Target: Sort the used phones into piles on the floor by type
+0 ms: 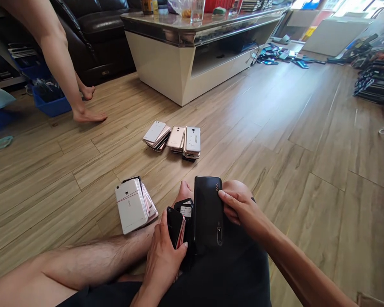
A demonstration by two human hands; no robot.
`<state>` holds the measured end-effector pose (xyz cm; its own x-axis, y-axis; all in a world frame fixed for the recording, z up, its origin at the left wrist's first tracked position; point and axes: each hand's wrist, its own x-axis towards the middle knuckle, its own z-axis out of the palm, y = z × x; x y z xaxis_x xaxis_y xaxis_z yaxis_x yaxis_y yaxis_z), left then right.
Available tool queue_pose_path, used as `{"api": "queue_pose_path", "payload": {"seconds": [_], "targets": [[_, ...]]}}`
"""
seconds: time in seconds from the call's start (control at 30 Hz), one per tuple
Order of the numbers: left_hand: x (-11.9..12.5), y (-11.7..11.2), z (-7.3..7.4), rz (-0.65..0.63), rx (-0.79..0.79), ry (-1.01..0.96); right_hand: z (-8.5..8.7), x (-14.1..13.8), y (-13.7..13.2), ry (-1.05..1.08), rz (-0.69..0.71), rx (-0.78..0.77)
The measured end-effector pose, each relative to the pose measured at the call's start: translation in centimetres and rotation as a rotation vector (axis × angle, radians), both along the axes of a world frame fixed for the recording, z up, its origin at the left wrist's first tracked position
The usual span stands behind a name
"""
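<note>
Pinched by its right edge, a large black smartphone is in my right hand, its back with camera strip and logo facing up. Over my lap, my left hand grips a stack of smartphones, black on top with pinkish edges below. Just behind that stack is another dark phone with a white paper label; what supports it is hidden. Left of my shin lies a stack of phones topped by a white one. Farther off stand three phone stacks, a silver-white, a gold and a silver one.
A low coffee table stands ahead, with glasses on it. To its left are another person's bare legs and a blue bin. Many phones lie scattered at the far right, near a pile of dark devices.
</note>
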<state>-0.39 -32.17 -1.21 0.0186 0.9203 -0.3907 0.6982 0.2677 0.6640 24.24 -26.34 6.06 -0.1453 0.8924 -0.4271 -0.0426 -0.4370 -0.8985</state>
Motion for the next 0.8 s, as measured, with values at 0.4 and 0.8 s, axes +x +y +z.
{"api": "queue_pose_path", "payload": {"seconds": [0.4, 0.8], "targets": [[-0.1, -0.1, -0.3, 0.0, 0.005, -0.007, 0.7, -0.5, 0.6, 0.07, 0.195, -0.12], [-0.4, -0.5, -0.2, -0.049, 0.098, -0.016, -0.7, -2.6, 6.3, 0.098, 1.084, -0.213]]}}
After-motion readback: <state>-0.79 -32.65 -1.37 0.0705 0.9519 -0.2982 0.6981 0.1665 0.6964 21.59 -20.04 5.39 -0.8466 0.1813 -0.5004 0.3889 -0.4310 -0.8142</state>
